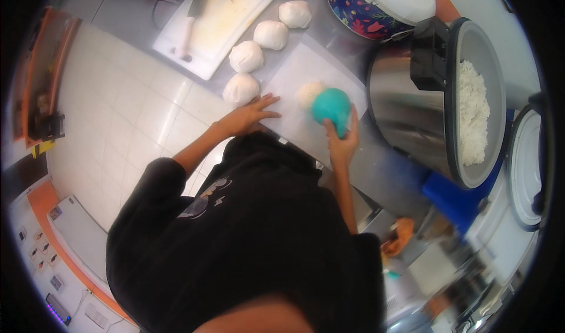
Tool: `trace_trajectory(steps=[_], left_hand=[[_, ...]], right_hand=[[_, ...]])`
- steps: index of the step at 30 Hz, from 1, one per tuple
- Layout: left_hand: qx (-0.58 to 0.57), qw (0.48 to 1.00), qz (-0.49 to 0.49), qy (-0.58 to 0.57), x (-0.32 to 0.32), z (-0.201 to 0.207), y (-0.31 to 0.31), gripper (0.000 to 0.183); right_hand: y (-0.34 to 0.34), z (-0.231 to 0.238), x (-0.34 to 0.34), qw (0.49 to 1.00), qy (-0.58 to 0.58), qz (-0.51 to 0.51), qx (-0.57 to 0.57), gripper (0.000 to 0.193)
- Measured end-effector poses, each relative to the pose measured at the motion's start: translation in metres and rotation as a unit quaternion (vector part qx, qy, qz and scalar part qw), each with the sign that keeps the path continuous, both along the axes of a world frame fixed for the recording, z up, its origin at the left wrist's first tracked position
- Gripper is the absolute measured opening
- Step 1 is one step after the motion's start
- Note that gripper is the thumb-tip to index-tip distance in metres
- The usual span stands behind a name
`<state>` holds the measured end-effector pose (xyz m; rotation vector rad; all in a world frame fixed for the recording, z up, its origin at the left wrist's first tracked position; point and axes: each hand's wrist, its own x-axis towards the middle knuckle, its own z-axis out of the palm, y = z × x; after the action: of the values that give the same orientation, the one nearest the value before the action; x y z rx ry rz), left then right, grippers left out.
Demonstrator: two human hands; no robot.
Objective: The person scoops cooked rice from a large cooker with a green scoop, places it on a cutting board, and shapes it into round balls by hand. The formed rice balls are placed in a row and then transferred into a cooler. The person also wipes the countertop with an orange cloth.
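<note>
Handle [341, 129] of the teal scoop [330, 104] lies clasped in my right hand [344, 145], at 5 o'clock from the small rice mound [307, 95], thumb on one side and fingers on the other. At 8 o'clock from that mound my left hand [248, 117] is empty, fingers spread over the left edge of the white paper [289, 69]. The scoop's long axis slants from 5 to 11 o'clock: handle back toward me, rounded head away, overlapping the mound's right side; whether they touch, I can't tell. I judge this step to be portioning or shaping rice on the paper; the next move seems to call for raising the scoop without dragging grains, left hand steadying the paper. Farther out, four white wrapped parcels [246, 56] curve from 9 to nearly 12 o'clock, the rice cooker [406, 112] stands at 3, and the cutting board [226, 30] with its knife [187, 32] lies at 10.
</note>
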<state>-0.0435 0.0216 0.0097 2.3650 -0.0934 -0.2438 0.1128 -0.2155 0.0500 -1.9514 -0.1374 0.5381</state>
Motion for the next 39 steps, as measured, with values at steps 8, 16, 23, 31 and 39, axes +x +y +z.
trace_trajectory(steps=[8,16,23,31,39], left_hand=[[0.007,0.997,-0.051,-0.057,-0.006,-0.018,0.005,0.039],[0.050,0.989,-0.039,-0.133,-0.014,-0.035,-0.003,0.036],[0.009,1.000,-0.021,-0.021,-0.001,-0.012,-0.011,0.055],[-0.011,1.000,0.005,0.026,-0.004,0.011,0.016,0.078],[-0.027,0.997,0.045,-0.050,-0.003,0.006,0.014,0.032]], right_hand=[[-0.136,-0.019,-0.007,0.947,-0.091,-0.248,-0.184,0.072],[-0.132,-0.026,-0.012,0.831,-0.434,-0.156,-0.310,0.056],[-0.037,-0.045,-0.052,0.898,-0.326,0.274,-0.108,0.047],[-0.051,-0.063,-0.025,0.885,-0.369,0.284,0.005,0.018],[-0.048,-0.046,-0.018,0.916,-0.311,0.251,-0.041,0.008]])
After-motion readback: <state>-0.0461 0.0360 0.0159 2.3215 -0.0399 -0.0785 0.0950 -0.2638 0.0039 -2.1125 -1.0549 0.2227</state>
